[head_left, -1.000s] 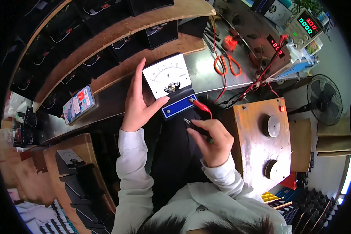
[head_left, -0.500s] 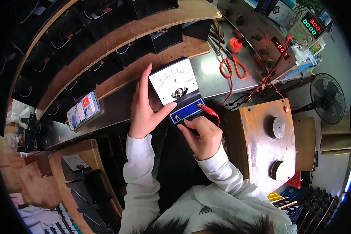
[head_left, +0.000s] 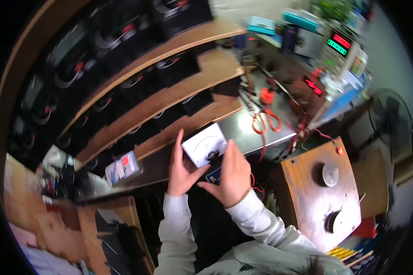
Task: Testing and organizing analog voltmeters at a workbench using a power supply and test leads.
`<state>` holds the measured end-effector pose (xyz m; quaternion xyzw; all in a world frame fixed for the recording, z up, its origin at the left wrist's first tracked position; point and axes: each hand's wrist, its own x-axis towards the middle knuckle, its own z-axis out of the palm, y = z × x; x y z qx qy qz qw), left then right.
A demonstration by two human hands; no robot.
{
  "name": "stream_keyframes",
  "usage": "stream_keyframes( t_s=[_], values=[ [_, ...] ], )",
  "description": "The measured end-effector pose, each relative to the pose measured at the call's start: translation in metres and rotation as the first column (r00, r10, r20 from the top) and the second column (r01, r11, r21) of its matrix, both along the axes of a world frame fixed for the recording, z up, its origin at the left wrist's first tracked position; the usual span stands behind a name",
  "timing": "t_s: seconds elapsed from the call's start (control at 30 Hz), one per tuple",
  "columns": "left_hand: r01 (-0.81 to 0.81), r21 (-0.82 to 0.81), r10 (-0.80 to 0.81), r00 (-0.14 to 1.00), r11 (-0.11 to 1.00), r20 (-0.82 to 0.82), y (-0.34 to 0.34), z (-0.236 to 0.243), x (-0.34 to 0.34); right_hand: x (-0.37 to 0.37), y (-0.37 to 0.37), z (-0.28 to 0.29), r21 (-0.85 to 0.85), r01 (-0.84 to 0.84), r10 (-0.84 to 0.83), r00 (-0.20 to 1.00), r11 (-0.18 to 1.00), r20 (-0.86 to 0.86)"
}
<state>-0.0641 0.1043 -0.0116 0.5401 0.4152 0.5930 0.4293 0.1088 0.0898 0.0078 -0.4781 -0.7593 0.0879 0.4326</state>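
An analog panel meter (head_left: 205, 143) with a white scale face and a black body is held up in front of me, face upward and tilted. My left hand (head_left: 181, 176) grips its left side, thumb along the lower edge and fingers up the side. Against its right side lies my right hand (head_left: 232, 178), fingers straight and thumb reaching under. A blue-framed panel (head_left: 213, 177) at the meter's lower end shows between the thumbs, mostly covered. A red lead (head_left: 255, 184) comes out beside my right hand; its clip is hidden.
Wooden shelves (head_left: 170, 87) of black meters stand ahead. A phone (head_left: 123, 168) leans at the left bench edge. Orange-handled scissors (head_left: 266, 121) lie on the metal bench, near a lit power supply (head_left: 337, 50). A worn box with round knobs (head_left: 319, 206) stands right, before a fan (head_left: 390, 112).
My right hand has moved from the meter's lower end up to its right side, its fingers straightening. The view has shifted upward, and the meter appears lower in it.
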Motion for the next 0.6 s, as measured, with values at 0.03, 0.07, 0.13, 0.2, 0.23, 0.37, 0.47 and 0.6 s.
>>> stream_keyframes(
  t_s=[0.03, 0.07, 0.13, 0.2, 0.23, 0.37, 0.47, 0.6],
  values=[
    [-0.094, 0.076, 0.107, 0.978, 0.993, -0.177, -0.009, 0.004, 0.010, -0.001, -0.005, -0.003, -0.038, 0.073, -0.070, 0.995, 0.997, 0.074],
    [-0.186, 0.165, 0.231, 0.920, 0.969, -0.317, -0.024, 0.008, 0.025, 0.004, -0.007, -0.008, -0.086, 0.112, -0.102, 0.988, 0.990, 0.118],
    [-0.239, 0.392, 0.450, 0.624, 0.888, -0.639, -0.054, 0.013, 0.054, 0.034, -0.019, -0.021, -0.049, 0.022, -0.025, 0.998, 0.999, -0.056],
    [-0.139, 0.301, 0.303, 0.732, 0.943, -0.611, -0.086, 0.005, 0.090, 0.086, -0.056, -0.038, -0.048, 0.023, -0.028, 0.993, 0.999, -0.117],
    [-0.044, 0.201, 0.151, 0.815, 0.979, -0.559, -0.101, -0.001, 0.105, 0.116, -0.079, -0.045, -0.077, 0.080, -0.086, 0.993, 0.994, -0.079],
    [0.289, -0.014, -0.273, 0.884, 0.957, -0.380, -0.121, -0.029, 0.151, 0.239, -0.143, -0.057, -0.089, 0.624, -0.611, 0.779, 0.776, 0.139],
    [0.376, -0.065, -0.360, 0.803, 0.924, -0.474, -0.111, -0.029, 0.153, 0.312, -0.173, -0.063, -0.100, 0.969, -0.905, 0.246, 0.225, 0.348],
    [0.369, -0.012, -0.294, 0.718, 0.929, -0.631, -0.088, -0.012, 0.146, 0.356, -0.182, -0.083, -0.105, 0.994, -0.906, 0.020, -0.027, 0.422]
  ],
)
